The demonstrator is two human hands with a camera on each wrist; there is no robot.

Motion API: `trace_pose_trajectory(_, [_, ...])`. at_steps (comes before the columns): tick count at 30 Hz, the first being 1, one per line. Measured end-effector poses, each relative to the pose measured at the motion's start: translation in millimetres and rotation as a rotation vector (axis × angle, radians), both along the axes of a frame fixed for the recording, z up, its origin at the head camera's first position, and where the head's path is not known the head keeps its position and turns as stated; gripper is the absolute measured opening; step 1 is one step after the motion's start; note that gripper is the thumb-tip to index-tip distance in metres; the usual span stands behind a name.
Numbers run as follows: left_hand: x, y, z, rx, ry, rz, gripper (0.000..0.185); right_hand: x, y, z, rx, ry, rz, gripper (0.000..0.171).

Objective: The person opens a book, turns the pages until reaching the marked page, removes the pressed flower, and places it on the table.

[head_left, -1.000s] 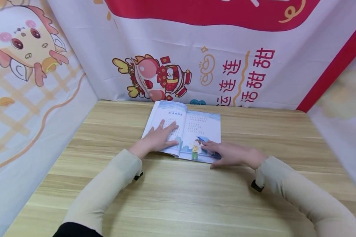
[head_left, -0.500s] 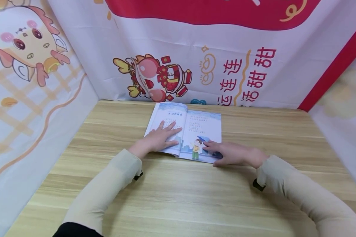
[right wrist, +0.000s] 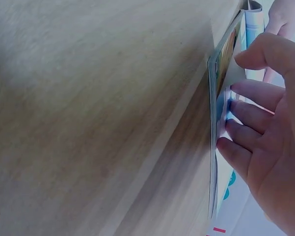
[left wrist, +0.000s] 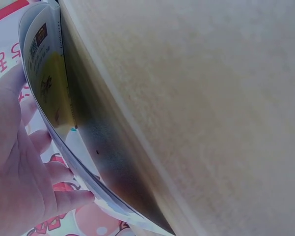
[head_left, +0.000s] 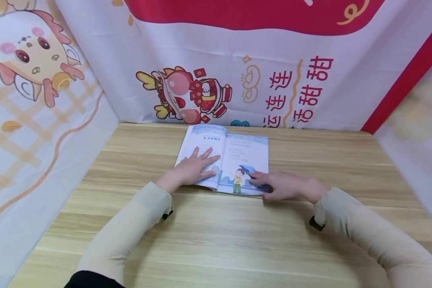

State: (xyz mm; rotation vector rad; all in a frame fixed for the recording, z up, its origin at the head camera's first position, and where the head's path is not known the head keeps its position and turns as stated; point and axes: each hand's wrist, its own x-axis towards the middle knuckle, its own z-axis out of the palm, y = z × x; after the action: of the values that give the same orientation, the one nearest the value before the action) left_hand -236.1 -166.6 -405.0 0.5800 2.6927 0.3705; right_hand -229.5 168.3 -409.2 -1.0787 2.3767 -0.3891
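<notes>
Left wrist view — left hand (left wrist: 17, 172) pressing on an open book (left wrist: 49, 93).

The hand is filling the lower left of the frame, with its fingers (left wrist: 64, 199) lying fairly straight against the book's pages. The book is curving away from the wooden table (left wrist: 201, 98), its outer cover lifting off the surface and throwing a dark shadow along the gap — the cover facing the wood is showing yellow artwork and a small printed block near the top. Behind the hand, a white printed backdrop (left wrist: 95, 223) with red and pink cartoon shapes is showing along the left and bottom edge. The wood is appearing pale and blurred.
</notes>
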Motion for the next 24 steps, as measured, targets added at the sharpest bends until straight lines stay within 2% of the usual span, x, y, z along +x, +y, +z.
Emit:
trace_pose_trajectory(8, [-0.2, -1.0, -1.6, 0.007, -0.002, -0.003, 0.068, 0.1, 1.6, -0.2, -0.014, 0.040, 0.025, 0.058])
trace_pose_trajectory(16, [0.2, -2.5, -2.2, 0.008, 0.005, 0.001, 0.067, -5.3, 2.0, -2.7, -0.076, 0.098, 0.039, 0.041])
trace_pose_trajectory(21, [1.6, -2.2, -2.8, 0.011, -0.005, 0.010, 0.067, -8.7, -0.3, -4.6, -0.102, 0.121, 0.008, 0.034])
trace_pose_trajectory(24, [1.7, -1.8, -3.4, 0.012, -0.005, 0.013, 0.067, -9.8, -2.1, -4.8, -0.156, 0.149, -0.030, 0.029])
